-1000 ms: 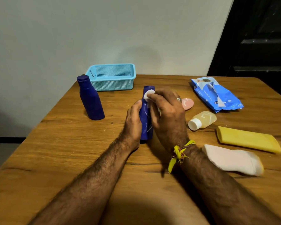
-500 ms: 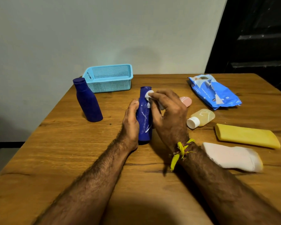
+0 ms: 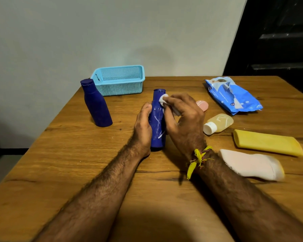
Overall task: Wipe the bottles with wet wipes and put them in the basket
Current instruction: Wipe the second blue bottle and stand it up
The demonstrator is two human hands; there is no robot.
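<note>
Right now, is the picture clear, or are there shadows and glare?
Head view: dim, warm light; a dark shadow covers the near table between the forearms. White glints streak the held bottle. The wide lens bends the table's edges. The hands look sharp; the pink tube is slightly soft.

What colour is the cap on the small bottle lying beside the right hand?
White; the cap shows plainly in the head view, on the small bottle of yellowish liquid.

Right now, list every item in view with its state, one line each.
Left hand: grips wet blue bottle.
Right hand: pinches wet wipe.
Wet wipe: pressed at the bottle's neck.
Wet blue bottle: upright, streaked.
Second blue bottle: upright, capped.
Basket: no bottles visible inside.
Wipes pack: flap open.
Clear bottle: lying, capped.
Yellow tube: lying.
Pink tube: lying.
</note>
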